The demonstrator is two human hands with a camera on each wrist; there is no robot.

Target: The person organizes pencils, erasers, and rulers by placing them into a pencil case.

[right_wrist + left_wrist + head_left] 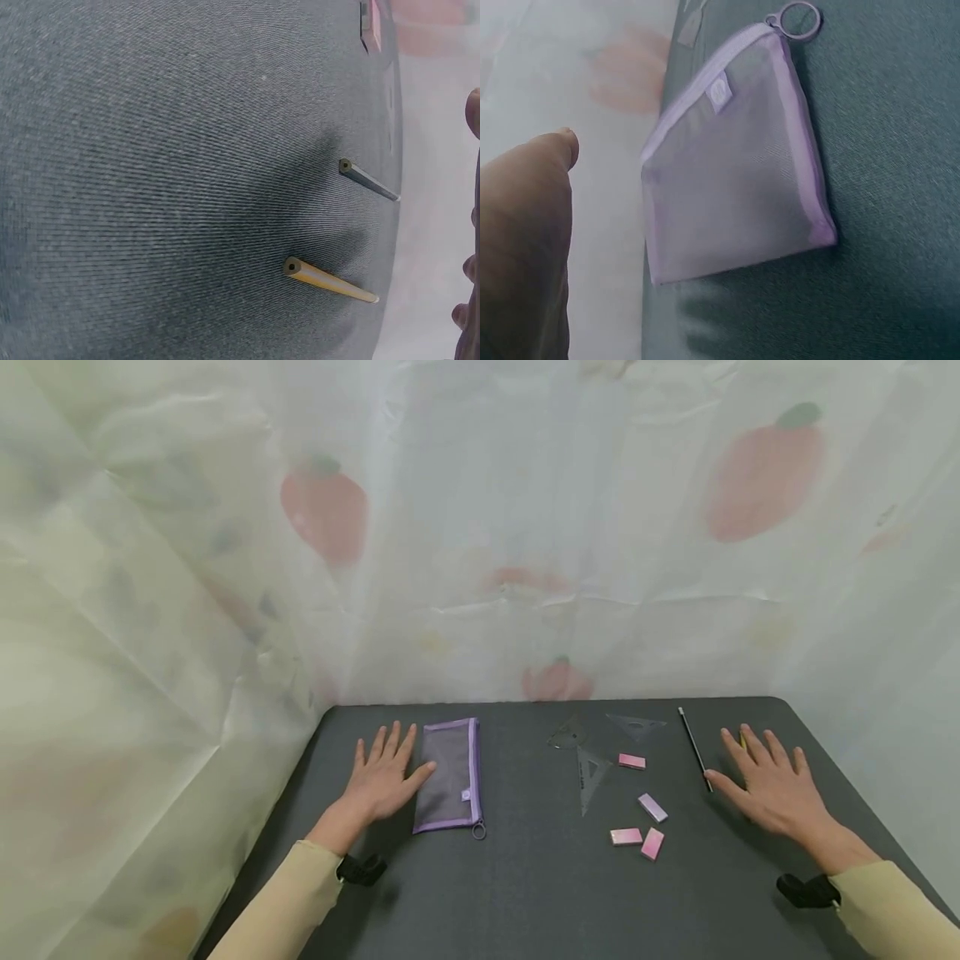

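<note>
Lying flat near the desk's [525,893] left edge, the purple mesh pouch [450,774] is zipped shut and appears empty. Erasers [639,810], set squares [592,752], a black pencil [695,748] and a yellow pencil [330,279] are scattered unpacked toward the right edge; no item is judged stowed. Left hand [386,774]: palm down, fingers spread, thumb touching the pouch, nothing gripped. Right hand [772,785]: flat, grip open, beside the pencils.

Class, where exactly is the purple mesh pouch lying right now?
In the head view, the purple mesh pouch lies on the dark table, left side, beside the left hand, whose thumb touches its edge.
</note>
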